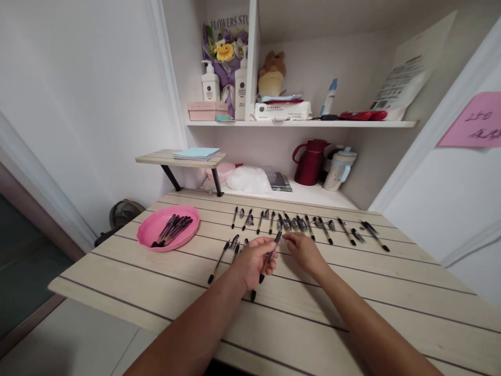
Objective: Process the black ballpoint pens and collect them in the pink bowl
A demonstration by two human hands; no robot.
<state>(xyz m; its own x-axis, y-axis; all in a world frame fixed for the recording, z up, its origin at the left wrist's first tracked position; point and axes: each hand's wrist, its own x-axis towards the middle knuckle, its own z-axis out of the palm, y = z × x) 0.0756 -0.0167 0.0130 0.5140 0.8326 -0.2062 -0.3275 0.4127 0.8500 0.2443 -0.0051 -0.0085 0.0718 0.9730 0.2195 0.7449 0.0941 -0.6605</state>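
My left hand (256, 258) is closed around a black-ended pen (277, 238), which it holds tilted over the table. Close to the pen's upper end is my right hand (306, 253), with its fingers curled and pinched together; whatever they hold, if anything, is hidden. Beneath and beside my left hand lie more pens (218, 263), partly covered by it. Beyond both hands runs a row of pens (325, 231) with small dark clear pieces (357, 236) beside them. A pink bowl (143, 235) on the left has several pens (174, 230) lying in it.
The wooden table (136, 282) has dark grooves. At its back left stands a small raised shelf (156, 156) bearing blue paper (197, 153). A red jug (309, 162) and a pale cup (340, 169) are at the back right, below a wall shelf (336, 124) with bottles and boxes.
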